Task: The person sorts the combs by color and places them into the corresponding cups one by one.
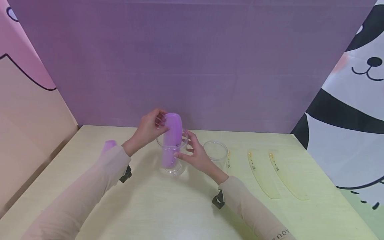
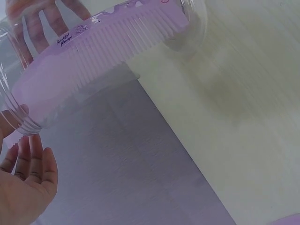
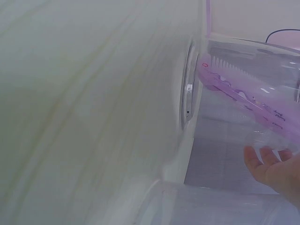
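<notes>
A purple comb (image 1: 173,133) stands nearly upright inside a clear plastic cup (image 1: 183,146), its upper part sticking out past the rim. My left hand (image 1: 150,126) pinches the comb's upper end at its toothed side. Around the right side of the same cup, my right hand (image 1: 196,155) curls its thumb and fingers. Through the clear wall in the left wrist view, the comb (image 2: 93,54) shows its teeth and printed lettering. The right wrist view has the comb's lower end (image 3: 206,70) close to the cup's base (image 3: 187,89).
A second clear cup (image 1: 216,156) stands right of my right hand. Several yellowish transparent combs, among them one comb (image 1: 262,178) and another comb (image 1: 286,180), lie to the right. Another purple piece (image 1: 109,144) lies partly behind my left sleeve. A purple backdrop (image 1: 192,66) rises behind the table.
</notes>
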Demonstrator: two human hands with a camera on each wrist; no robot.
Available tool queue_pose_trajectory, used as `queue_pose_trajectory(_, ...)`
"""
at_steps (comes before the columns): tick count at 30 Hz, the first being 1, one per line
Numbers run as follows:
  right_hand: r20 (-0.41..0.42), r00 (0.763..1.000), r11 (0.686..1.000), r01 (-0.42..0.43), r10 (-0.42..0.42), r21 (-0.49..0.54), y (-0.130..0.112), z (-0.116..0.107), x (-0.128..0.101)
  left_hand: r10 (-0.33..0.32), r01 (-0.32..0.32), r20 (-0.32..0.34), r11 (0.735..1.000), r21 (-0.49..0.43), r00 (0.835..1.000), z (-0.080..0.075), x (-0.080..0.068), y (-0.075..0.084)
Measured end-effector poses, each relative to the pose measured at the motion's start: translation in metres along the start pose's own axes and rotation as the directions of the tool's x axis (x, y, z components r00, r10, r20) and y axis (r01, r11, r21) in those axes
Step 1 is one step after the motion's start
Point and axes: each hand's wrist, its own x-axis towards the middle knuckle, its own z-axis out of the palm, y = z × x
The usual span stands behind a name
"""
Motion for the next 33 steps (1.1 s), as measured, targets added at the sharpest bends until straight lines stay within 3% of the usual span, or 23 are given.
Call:
queue_pose_trajectory(7,0.002,1.000,1.000,-0.007,0.007,0.019,-0.005,0.000,-0.001,-0.002,0.002,0.002,1.000,-0.028,1.000,0.001,0.001,-0.001)
queue_pose_trajectory(15,0.017,1.000,1.000,-0.024,0.024,0.020,-0.030,-0.002,-0.007,-0.033,0.035,0.022,0.996,-0.082,0.999,-0.001,0.000,-0.002)
queue_pose_trajectory(26,0.000,1.000,0.999,-0.017,0.017,0.027,0.001,-0.001,0.000,-0.056,0.057,0.009,0.994,-0.098,0.998,-0.013,-0.010,-0.017)
queue_pose_trajectory(33,-0.009,1.000,1.000,0.002,-0.001,0.013,0.004,0.000,0.000,-0.126,0.128,0.027,0.989,-0.075,0.992,-0.024,-0.019,-0.033)
